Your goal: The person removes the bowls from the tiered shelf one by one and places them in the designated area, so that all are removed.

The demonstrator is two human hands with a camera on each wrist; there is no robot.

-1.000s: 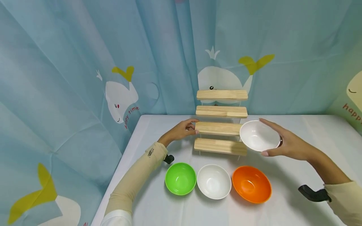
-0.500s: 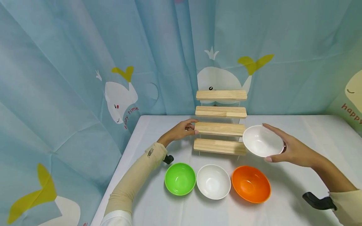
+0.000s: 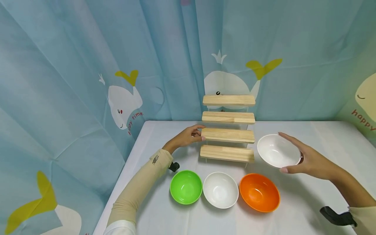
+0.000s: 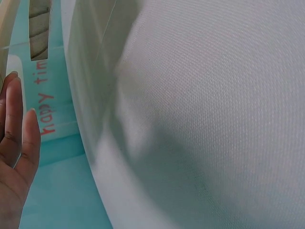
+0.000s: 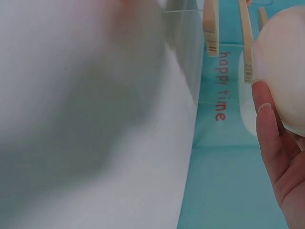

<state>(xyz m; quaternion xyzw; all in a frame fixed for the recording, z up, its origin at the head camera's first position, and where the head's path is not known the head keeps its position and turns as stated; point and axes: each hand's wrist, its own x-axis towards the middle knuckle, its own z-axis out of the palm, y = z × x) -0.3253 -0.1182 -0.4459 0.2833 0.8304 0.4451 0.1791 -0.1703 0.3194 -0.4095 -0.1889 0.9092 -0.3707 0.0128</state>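
Note:
A wooden rack with several pale slats in steps stands at the table's back. My left hand holds the left end of its second slat from the bottom between thumb and fingers. In the left wrist view, part of the left hand's fingers shows beside the wood at the edge. My right hand grips a white bowl by its right side, thumb at the near rim and fingers at the far rim. The bowl hangs above the table, right of the rack. Its underside shows in the right wrist view.
In front of the rack stand a green bowl, another white bowl and an orange bowl in a row on the white table. A blue curtain with whale prints hangs behind and to the left.
My right hand has moved right and toward me with the white bowl, which now stands apart from the rack. My left hand has stayed at the slat's end.

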